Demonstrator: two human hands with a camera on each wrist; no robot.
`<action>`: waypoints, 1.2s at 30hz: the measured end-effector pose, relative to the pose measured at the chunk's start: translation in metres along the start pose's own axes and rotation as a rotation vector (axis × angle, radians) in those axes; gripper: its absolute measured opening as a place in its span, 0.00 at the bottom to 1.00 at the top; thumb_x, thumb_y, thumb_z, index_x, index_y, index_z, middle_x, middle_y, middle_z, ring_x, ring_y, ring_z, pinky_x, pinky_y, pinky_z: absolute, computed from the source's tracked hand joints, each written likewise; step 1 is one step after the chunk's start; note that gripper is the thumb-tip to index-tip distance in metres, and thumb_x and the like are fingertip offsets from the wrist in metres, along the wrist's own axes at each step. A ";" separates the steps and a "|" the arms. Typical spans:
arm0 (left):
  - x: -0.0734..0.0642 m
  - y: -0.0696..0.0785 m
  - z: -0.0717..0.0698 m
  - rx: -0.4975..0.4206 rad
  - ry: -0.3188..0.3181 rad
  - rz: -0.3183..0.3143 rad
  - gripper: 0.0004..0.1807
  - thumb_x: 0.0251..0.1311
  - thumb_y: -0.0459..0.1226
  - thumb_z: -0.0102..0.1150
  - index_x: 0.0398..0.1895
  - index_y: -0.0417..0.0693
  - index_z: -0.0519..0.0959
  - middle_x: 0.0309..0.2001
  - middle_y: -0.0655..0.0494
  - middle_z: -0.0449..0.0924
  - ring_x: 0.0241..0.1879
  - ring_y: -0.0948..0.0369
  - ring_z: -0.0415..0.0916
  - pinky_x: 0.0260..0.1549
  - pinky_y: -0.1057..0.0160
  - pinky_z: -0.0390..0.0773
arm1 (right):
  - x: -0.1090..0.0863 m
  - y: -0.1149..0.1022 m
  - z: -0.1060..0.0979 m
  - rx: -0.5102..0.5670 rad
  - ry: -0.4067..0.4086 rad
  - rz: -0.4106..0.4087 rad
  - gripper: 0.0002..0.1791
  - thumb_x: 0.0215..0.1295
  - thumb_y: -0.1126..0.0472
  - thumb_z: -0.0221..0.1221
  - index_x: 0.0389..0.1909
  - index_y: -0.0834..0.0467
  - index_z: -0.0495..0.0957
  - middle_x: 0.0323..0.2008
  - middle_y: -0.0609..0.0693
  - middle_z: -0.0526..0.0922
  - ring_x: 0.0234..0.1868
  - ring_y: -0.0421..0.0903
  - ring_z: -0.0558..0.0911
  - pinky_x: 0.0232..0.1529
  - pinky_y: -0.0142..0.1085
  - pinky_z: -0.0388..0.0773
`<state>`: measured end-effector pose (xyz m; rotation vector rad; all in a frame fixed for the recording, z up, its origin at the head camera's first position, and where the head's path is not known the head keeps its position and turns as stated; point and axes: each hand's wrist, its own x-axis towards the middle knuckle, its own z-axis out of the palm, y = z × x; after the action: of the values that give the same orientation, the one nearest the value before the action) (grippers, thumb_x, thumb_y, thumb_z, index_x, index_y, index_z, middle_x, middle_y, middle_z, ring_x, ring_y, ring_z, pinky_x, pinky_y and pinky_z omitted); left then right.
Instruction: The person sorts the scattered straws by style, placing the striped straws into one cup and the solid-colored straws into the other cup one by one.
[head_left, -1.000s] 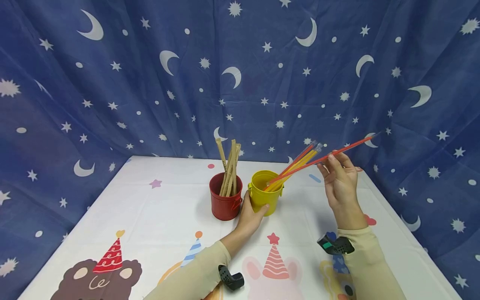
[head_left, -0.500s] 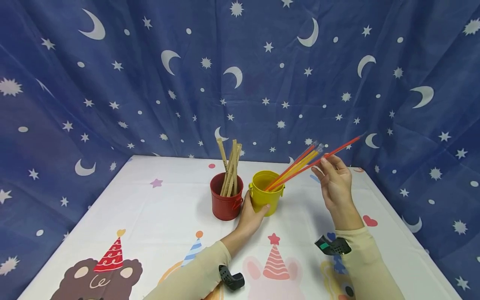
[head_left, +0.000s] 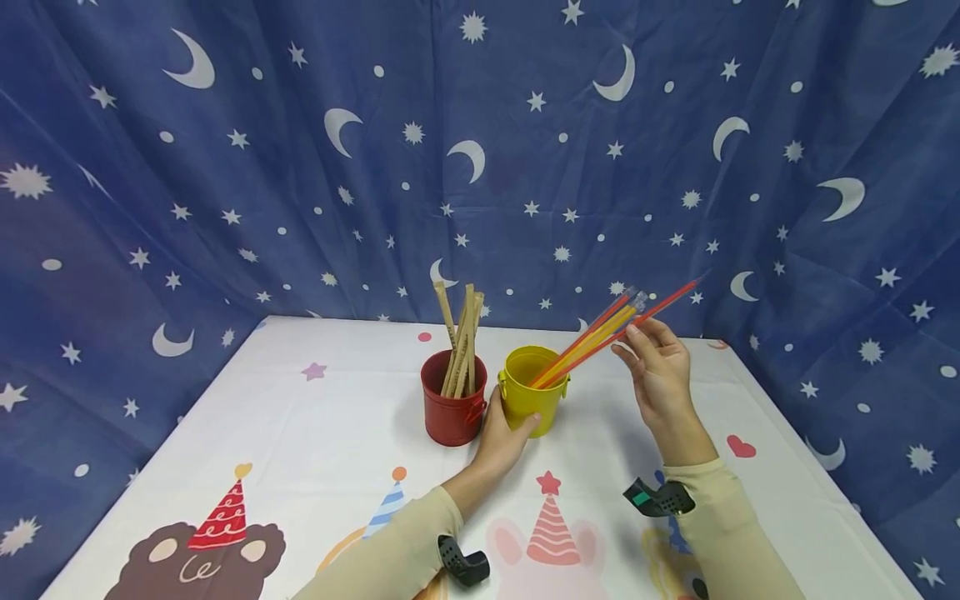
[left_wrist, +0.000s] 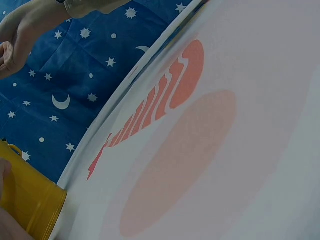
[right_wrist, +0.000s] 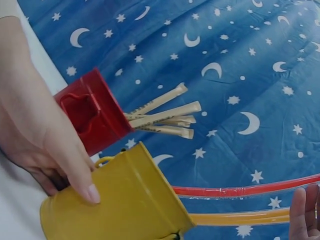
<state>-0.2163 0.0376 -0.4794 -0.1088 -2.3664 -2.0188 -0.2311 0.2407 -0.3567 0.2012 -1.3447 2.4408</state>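
My left hand (head_left: pixel 501 442) grips the yellow bucket (head_left: pixel 528 402), its thumb lying across the front. Several wrapped plastic straws (head_left: pixel 592 340), red and yellow in clear film, lean out of that bucket toward the right. My right hand (head_left: pixel 658 375) pinches a red straw (head_left: pixel 675 297) between thumb and fingers; its lower end is at the bucket's mouth. In the right wrist view the left thumb presses on the yellow bucket (right_wrist: pixel 115 200), and part of the right hand (right_wrist: pixel 303 215) shows at the right edge. The left wrist view catches only a piece of the yellow bucket (left_wrist: pixel 35 200).
Just left of the yellow bucket stands a red bucket (head_left: pixel 450 421) with several paper-wrapped sticks (head_left: pixel 462 350) in it. The table's white cloth (head_left: pixel 330 425) carries printed party animals. A blue curtain (head_left: pixel 517 167) with moons and stars hangs behind.
My right hand has moved left and slightly down with the red straw, bringing it closer to the other straws. The left hand stays on the yellow bucket.
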 end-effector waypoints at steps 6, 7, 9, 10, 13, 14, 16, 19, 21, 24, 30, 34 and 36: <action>-0.001 0.000 0.000 -0.008 -0.006 -0.002 0.48 0.65 0.40 0.62 0.80 0.41 0.46 0.79 0.39 0.53 0.78 0.44 0.53 0.78 0.39 0.50 | -0.001 0.006 0.002 -0.066 0.026 0.026 0.07 0.68 0.71 0.60 0.40 0.57 0.82 0.35 0.46 0.83 0.36 0.40 0.85 0.38 0.30 0.87; -0.001 0.000 0.000 -0.009 -0.006 -0.004 0.48 0.65 0.41 0.62 0.80 0.41 0.46 0.79 0.40 0.52 0.78 0.44 0.53 0.78 0.39 0.50 | -0.002 0.007 0.003 -0.074 0.031 0.027 0.07 0.68 0.71 0.60 0.40 0.57 0.82 0.35 0.46 0.83 0.36 0.41 0.85 0.38 0.31 0.87; -0.001 0.000 0.001 -0.010 -0.005 -0.005 0.48 0.65 0.41 0.62 0.80 0.41 0.46 0.79 0.39 0.52 0.78 0.43 0.52 0.78 0.38 0.50 | -0.002 0.009 0.003 -0.088 0.034 0.030 0.07 0.68 0.71 0.60 0.40 0.57 0.82 0.35 0.46 0.83 0.35 0.40 0.85 0.38 0.31 0.87; -0.002 0.000 0.001 -0.010 -0.003 -0.005 0.48 0.64 0.41 0.62 0.80 0.41 0.46 0.79 0.39 0.52 0.78 0.43 0.52 0.78 0.38 0.49 | -0.002 0.010 0.003 -0.099 0.032 0.028 0.07 0.69 0.71 0.60 0.40 0.56 0.82 0.35 0.45 0.83 0.35 0.40 0.85 0.39 0.31 0.87; -0.002 0.000 0.001 -0.009 -0.001 -0.003 0.48 0.64 0.41 0.62 0.80 0.41 0.46 0.79 0.39 0.52 0.78 0.43 0.52 0.78 0.39 0.50 | -0.003 0.012 0.003 -0.096 0.016 0.031 0.09 0.69 0.72 0.59 0.38 0.55 0.82 0.34 0.45 0.84 0.35 0.40 0.85 0.39 0.31 0.87; -0.002 0.000 0.001 -0.009 0.000 -0.001 0.48 0.64 0.40 0.62 0.80 0.40 0.46 0.79 0.39 0.53 0.78 0.43 0.52 0.78 0.39 0.50 | -0.003 0.013 0.003 -0.094 0.009 0.032 0.09 0.69 0.72 0.59 0.38 0.55 0.83 0.34 0.45 0.84 0.35 0.40 0.85 0.39 0.31 0.87; -0.001 0.000 0.001 -0.010 0.000 0.003 0.48 0.64 0.40 0.62 0.80 0.40 0.46 0.78 0.39 0.53 0.78 0.43 0.53 0.78 0.38 0.50 | -0.004 0.015 0.003 -0.086 -0.002 0.035 0.10 0.68 0.73 0.59 0.37 0.55 0.83 0.33 0.44 0.84 0.35 0.40 0.85 0.39 0.31 0.86; -0.001 -0.001 0.001 -0.010 0.000 0.007 0.48 0.64 0.40 0.62 0.80 0.40 0.46 0.78 0.39 0.54 0.77 0.43 0.54 0.78 0.38 0.51 | -0.004 0.017 0.003 -0.078 -0.005 0.047 0.10 0.68 0.73 0.59 0.37 0.55 0.83 0.33 0.45 0.84 0.36 0.40 0.85 0.39 0.30 0.86; -0.001 -0.001 0.001 -0.011 0.001 0.011 0.48 0.64 0.40 0.63 0.80 0.40 0.46 0.78 0.39 0.54 0.77 0.43 0.54 0.78 0.38 0.51 | -0.004 0.019 0.003 -0.085 0.000 0.055 0.10 0.68 0.73 0.59 0.37 0.55 0.83 0.32 0.45 0.83 0.36 0.40 0.84 0.39 0.30 0.86; -0.001 0.000 0.001 -0.010 0.002 0.012 0.48 0.64 0.40 0.63 0.80 0.41 0.47 0.78 0.39 0.54 0.77 0.43 0.55 0.77 0.38 0.51 | -0.003 0.022 0.003 -0.118 0.016 0.069 0.09 0.68 0.72 0.60 0.37 0.55 0.83 0.32 0.44 0.83 0.36 0.40 0.84 0.39 0.30 0.86; -0.002 0.001 0.000 -0.008 -0.003 -0.006 0.47 0.64 0.41 0.63 0.80 0.42 0.46 0.78 0.40 0.54 0.78 0.43 0.53 0.77 0.38 0.51 | -0.003 0.028 0.002 -0.178 0.029 0.097 0.08 0.69 0.71 0.60 0.39 0.53 0.82 0.33 0.44 0.83 0.36 0.39 0.84 0.40 0.30 0.87; -0.003 0.002 0.001 -0.007 0.000 -0.015 0.48 0.64 0.41 0.63 0.80 0.42 0.47 0.78 0.40 0.53 0.78 0.43 0.53 0.77 0.38 0.51 | -0.004 0.030 0.002 -0.201 0.022 0.112 0.08 0.69 0.69 0.60 0.40 0.53 0.82 0.34 0.43 0.84 0.37 0.39 0.84 0.41 0.30 0.86; -0.003 0.002 0.000 -0.006 0.001 -0.015 0.48 0.64 0.41 0.63 0.80 0.42 0.47 0.78 0.40 0.53 0.77 0.43 0.53 0.77 0.38 0.51 | -0.004 0.031 0.002 -0.208 0.019 0.118 0.08 0.70 0.69 0.60 0.40 0.53 0.82 0.34 0.43 0.84 0.37 0.39 0.84 0.41 0.30 0.86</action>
<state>-0.2128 0.0383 -0.4774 -0.0908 -2.3678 -2.0325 -0.2389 0.2231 -0.3810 0.0478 -1.6320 2.3671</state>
